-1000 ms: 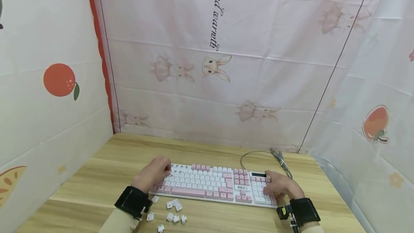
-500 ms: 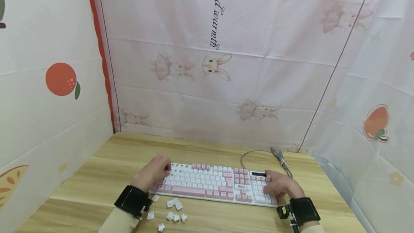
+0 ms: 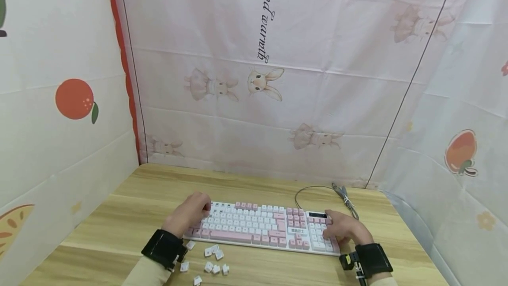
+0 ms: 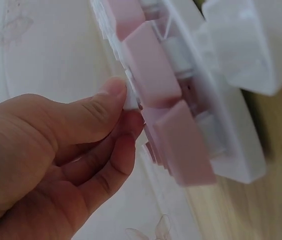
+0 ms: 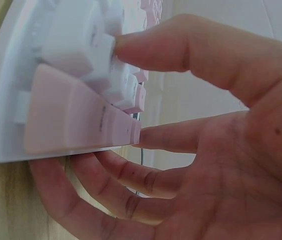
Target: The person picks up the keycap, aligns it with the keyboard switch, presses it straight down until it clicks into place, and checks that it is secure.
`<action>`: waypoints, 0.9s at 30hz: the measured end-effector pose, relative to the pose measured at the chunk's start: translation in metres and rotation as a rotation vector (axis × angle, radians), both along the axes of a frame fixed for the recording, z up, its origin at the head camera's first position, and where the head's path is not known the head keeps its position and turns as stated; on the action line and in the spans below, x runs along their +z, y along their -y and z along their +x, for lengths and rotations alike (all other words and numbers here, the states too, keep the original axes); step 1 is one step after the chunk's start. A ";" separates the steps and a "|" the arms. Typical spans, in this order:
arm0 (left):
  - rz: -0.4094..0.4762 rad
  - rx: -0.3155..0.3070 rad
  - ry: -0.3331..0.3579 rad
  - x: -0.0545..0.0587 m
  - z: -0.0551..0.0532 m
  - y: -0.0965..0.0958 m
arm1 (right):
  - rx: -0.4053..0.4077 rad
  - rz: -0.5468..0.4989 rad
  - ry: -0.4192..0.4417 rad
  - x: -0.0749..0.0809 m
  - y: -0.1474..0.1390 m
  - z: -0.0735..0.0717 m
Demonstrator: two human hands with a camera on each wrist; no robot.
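Observation:
A pink and white keyboard (image 3: 246,224) lies flat on the wooden table. At its left end is my left hand (image 3: 189,212); in the left wrist view its thumb and fingers pinch a small white keycap (image 4: 131,98) at key height, just past the pink corner keys (image 4: 153,67). Whether that cap sits on its switch is hidden. My right hand (image 3: 344,226) holds the other end. In the right wrist view its thumb (image 5: 155,47) rests on the white number-pad keys, the index finger touches a far pink key, and the other fingers curl against the side edge.
Several loose white keycaps (image 3: 208,267) are scattered on the table (image 3: 270,270) in front of the keyboard's left part. Behind its right end lies a bundled grey cable (image 3: 343,195). Printed curtains (image 3: 238,144) enclose the back and both sides.

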State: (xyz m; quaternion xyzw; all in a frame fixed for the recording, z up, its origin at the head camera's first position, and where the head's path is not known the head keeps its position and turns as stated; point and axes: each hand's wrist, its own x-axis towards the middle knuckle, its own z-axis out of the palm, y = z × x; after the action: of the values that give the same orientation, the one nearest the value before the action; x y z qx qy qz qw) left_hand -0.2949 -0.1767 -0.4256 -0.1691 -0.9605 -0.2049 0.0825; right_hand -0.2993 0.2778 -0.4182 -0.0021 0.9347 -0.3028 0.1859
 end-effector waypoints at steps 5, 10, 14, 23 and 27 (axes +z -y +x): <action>-0.006 0.008 -0.005 0.000 -0.002 -0.001 | 0.004 0.004 -0.001 0.000 -0.001 -0.002; -0.007 -0.002 -0.010 0.000 -0.002 -0.001 | -0.003 -0.008 0.002 0.000 0.000 -0.002; -0.008 0.001 -0.010 -0.002 -0.002 -0.001 | -0.004 -0.009 -0.003 -0.001 0.000 -0.001; -0.011 0.002 -0.024 -0.003 -0.003 -0.001 | 0.001 -0.004 0.001 -0.001 0.000 -0.001; -0.006 0.004 -0.007 -0.002 -0.003 -0.001 | 0.003 0.002 0.006 0.000 0.000 -0.001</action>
State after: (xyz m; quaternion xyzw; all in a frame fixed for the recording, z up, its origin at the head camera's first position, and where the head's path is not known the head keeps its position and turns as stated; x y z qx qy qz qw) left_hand -0.2980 -0.1754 -0.4279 -0.1681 -0.9612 -0.2011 0.0858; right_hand -0.3005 0.2773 -0.4178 -0.0022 0.9344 -0.3019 0.1893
